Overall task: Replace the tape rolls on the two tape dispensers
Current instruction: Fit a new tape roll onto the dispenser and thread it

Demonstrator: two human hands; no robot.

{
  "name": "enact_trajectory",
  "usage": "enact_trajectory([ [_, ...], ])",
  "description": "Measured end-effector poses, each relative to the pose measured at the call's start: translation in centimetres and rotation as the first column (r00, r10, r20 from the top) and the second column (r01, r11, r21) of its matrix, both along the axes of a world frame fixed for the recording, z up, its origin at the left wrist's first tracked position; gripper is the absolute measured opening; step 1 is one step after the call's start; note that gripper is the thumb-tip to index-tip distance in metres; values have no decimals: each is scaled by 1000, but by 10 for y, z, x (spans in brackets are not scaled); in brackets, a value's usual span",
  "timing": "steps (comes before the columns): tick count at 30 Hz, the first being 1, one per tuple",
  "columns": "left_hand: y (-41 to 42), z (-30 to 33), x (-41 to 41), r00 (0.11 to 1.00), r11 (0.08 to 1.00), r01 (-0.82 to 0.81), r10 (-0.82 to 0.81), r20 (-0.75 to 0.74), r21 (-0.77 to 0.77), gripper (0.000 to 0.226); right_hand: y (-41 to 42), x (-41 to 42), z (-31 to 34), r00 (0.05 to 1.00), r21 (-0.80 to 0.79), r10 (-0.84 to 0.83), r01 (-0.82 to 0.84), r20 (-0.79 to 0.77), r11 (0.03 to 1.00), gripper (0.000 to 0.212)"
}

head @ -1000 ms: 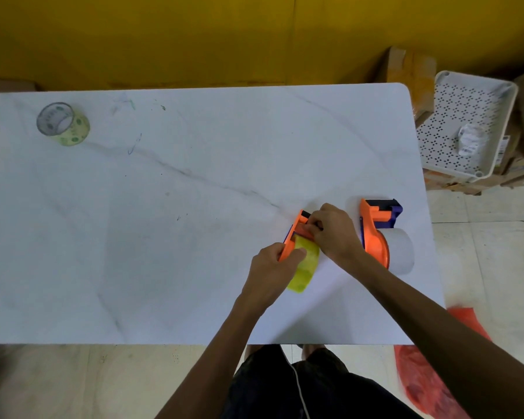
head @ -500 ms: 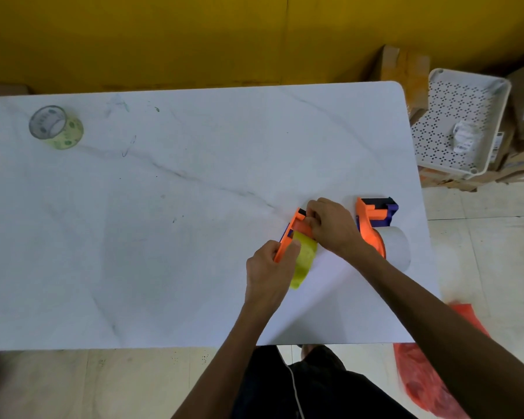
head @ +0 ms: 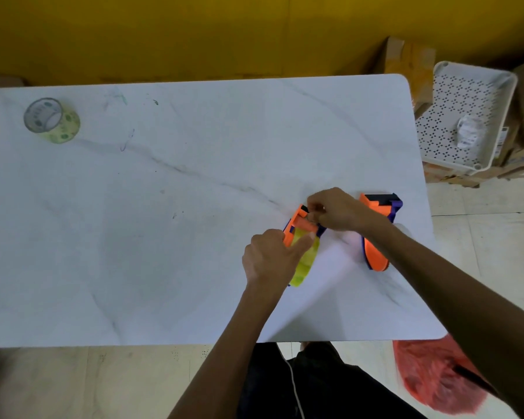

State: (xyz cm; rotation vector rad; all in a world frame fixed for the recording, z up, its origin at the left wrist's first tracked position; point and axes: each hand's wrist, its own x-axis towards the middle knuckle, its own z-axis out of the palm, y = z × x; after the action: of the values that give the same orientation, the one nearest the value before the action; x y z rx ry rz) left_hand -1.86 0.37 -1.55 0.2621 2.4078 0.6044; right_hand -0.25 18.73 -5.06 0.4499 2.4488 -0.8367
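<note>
Beside the table [head: 164, 237], a perforated basket [head: 442, 128] holds crumpled paper [head: 469, 131]; both hands [head: 270, 258] [head: 336, 211] pinch the dispenser [head: 297, 225].

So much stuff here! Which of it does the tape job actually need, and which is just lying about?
Part of the job:
- near dispenser with its yellow roll, gripped by the left hand
- right hand, pinching at its front
- second dispenser
- spare roll

Lying about:
- white basket
- cardboard boxes
- red bag

White marble-veined worktop [head: 194, 237]. Orange-and-blue plastic tape dispenser [head: 297, 226] carries a yellow-green tape roll [head: 306, 261]; second orange, blue and black dispenser [head: 378, 231]. Pale-yellow green-dotted tape roll [head: 52, 120]. White perforated plastic basket [head: 463, 116]. Mustard-yellow wall [head: 194, 34].
</note>
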Motion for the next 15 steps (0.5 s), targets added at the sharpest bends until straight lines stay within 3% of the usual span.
enact_trajectory([
  [3, 6, -1, -3, 997, 992, 72, -73, -5, -104, 63, -16, 8, -7, 997, 91, 15, -7, -82, 996, 26],
  [7, 13, 5, -10, 991, 981, 129, -124, 42, -145, 65, -14, 10, -13, 991, 118, -49, 64, -122, 991, 16],
  [12, -16, -7, -7, 934, 967, 239, -255, 251, 91, 57, 4, 8, -23, 991, 62, -110, 115, -77, 991, 27],
  [15, -22, -17, -5, 953, 968, 200, -228, 199, 150, 55, 2, 4, -31, 995, 124, -65, 74, -76, 990, 17],
])
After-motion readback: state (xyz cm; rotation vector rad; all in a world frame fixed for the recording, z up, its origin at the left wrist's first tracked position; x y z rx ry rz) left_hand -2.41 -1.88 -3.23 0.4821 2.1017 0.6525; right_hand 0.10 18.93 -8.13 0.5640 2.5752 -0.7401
